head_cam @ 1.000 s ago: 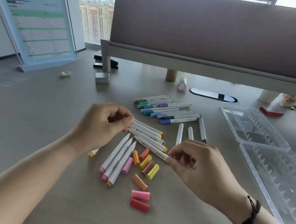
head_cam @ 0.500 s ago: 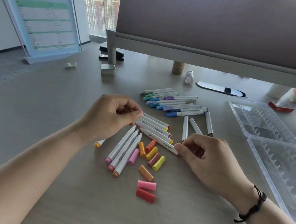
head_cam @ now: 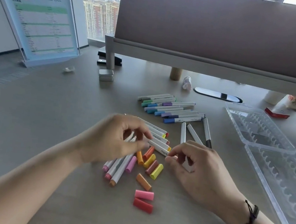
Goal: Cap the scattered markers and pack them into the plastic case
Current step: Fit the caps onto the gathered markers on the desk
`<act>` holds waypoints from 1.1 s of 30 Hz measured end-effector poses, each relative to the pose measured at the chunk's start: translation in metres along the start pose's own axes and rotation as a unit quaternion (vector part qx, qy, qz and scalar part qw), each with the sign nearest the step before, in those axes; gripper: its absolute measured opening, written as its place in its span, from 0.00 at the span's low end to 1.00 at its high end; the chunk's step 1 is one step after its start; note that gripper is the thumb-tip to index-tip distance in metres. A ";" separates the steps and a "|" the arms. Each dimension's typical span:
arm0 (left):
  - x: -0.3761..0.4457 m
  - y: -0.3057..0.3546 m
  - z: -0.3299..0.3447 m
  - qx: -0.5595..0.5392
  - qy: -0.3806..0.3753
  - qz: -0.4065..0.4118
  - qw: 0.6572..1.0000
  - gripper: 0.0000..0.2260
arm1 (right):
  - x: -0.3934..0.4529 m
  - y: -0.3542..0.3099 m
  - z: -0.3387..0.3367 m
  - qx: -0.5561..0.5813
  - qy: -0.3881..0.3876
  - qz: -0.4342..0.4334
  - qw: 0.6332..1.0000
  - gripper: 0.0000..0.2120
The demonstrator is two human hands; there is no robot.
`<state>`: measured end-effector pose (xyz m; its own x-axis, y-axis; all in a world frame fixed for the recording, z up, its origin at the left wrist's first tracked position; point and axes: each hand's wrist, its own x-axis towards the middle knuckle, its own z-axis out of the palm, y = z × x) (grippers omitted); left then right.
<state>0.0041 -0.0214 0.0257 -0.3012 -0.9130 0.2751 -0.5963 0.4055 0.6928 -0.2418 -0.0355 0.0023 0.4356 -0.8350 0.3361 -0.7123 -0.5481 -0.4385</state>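
My left hand point(head_cam: 118, 141) hovers with curled fingers over the tips of three uncapped pink and orange markers point(head_cam: 119, 165); it is blurred, so any grip is unclear. My right hand point(head_cam: 194, 167) pinches the end of a white marker point(head_cam: 159, 148) from a fanned group. Several loose caps point(head_cam: 150, 162) lie between my hands, with orange point(head_cam: 143, 181), pink point(head_cam: 144, 194) and red point(head_cam: 143, 205) caps nearer me. A row of capped blue, green and purple markers point(head_cam: 169, 108) lies farther back. The clear plastic case point(head_cam: 262, 129) lies open on the right.
Three more white markers point(head_cam: 194, 135) lie beside my right hand. At the back stand a sign holder point(head_cam: 40, 18), a small metal tin point(head_cam: 106, 74), a stapler point(head_cam: 110, 59), a little bottle point(head_cam: 187, 82) and the desk partition point(head_cam: 206, 36). A red box point(head_cam: 276, 113) sits beyond the case.
My left hand has dropped from the fanned markers' ends toward the pink markers' tips and loosened its pinch. My right hand stays at the white marker's end.
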 end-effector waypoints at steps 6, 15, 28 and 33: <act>-0.002 0.005 0.012 0.115 -0.113 0.034 0.986 0.13 | 0.016 0.010 0.010 -0.007 0.056 0.019 0.998 0.06; -0.004 0.012 0.013 0.111 -0.134 0.028 0.984 0.14 | 0.020 0.013 0.014 -0.062 -0.018 0.007 0.998 0.19; -0.002 0.011 0.012 0.086 -0.122 0.000 0.989 0.11 | 0.019 0.011 0.007 -0.063 0.013 0.095 0.993 0.07; -0.004 0.009 0.011 0.070 -0.089 0.007 0.994 0.13 | 0.017 0.009 0.003 -0.038 0.052 0.091 0.994 0.04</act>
<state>-0.0089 -0.0134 0.0235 -0.4299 -0.8898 0.1529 -0.6848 0.4318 0.5871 -0.2396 -0.0545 0.0017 0.2397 -0.9085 0.3423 -0.8150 -0.3799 -0.4374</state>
